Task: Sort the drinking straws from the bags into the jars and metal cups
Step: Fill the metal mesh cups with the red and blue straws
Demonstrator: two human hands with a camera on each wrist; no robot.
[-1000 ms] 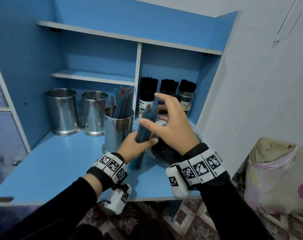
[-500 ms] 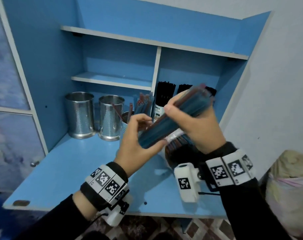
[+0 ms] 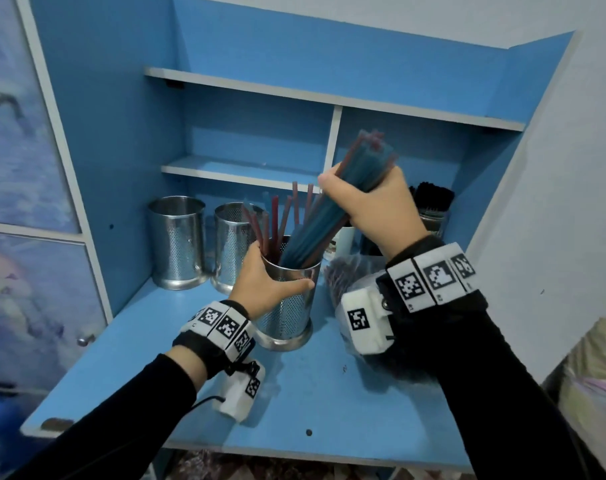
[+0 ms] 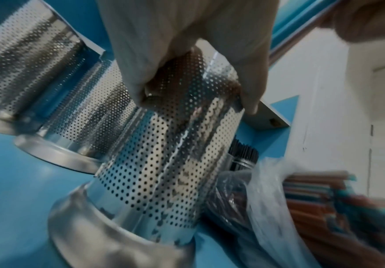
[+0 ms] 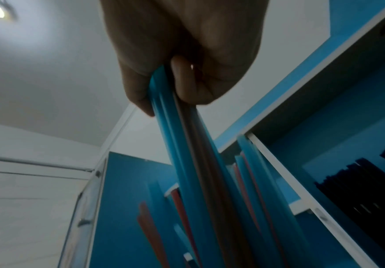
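Note:
My right hand grips a bundle of blue and red straws near its top, tilted, with the lower ends inside a perforated metal cup. My left hand holds that cup by its rim and upper wall; the left wrist view shows the fingers curled round the cup. Loose red straws stand in the same cup. From the right wrist, the bundle runs down out of the fist. A clear plastic bag of straws lies right of the cup, also the bag in the left wrist view.
Two more perforated metal cups stand behind on the left of the blue desk. Jars of black straws sit in the right compartment. Shelves hang above; a white wall rises at right.
The left hand let go of the straw bundle and took hold of the metal cup. The right hand swung the bundle upright and lowered its ends into the cup.

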